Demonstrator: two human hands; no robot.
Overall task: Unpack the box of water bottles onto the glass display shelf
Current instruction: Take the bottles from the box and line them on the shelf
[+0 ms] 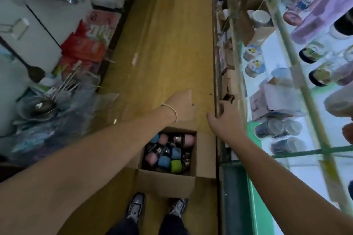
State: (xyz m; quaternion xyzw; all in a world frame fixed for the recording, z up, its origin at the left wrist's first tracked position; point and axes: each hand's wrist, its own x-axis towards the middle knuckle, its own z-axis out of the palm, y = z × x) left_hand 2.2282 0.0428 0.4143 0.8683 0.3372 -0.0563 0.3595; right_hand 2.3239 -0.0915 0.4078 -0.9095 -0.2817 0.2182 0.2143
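**Spotter:** Where are the bottles?

**Me:** Down in the cardboard box [166,183] on the floor, just ahead of my shoes [135,206]. The water bottles [164,160] are packed tight inside, tops up. I see pink and blue caps, one green, and bare metal ones between them. The box looks full, so I judge the unpacking has hardly begun.

**Spotter:** And your grips?

**Me:** The right grip [221,118] is released, fingers spread and holding nothing. It hovers past the box's right flap, beside the cabinet edge. The left grip [181,107] reaches over the far flap. Its fingers are out of sight from here, so I cannot tell whether it grasps the cardboard.

**Spotter:** How would you take the first one?

**Me:** I'd want the flaps folded well outward so nothing catches. Then I'd come straight down on a bottle at the edge of the pack, close round its cap and neck, and lift it vertically. They sit tight, and a tilted pull could drag the neighbours over.

**Spotter:** Is there room on the glass display shelf [322,170]?

**Me:** It's on my right. The case holds cups [255,67] and small cartons [275,97]. I'd aim for a bare patch of glass and set each bottle down gently.
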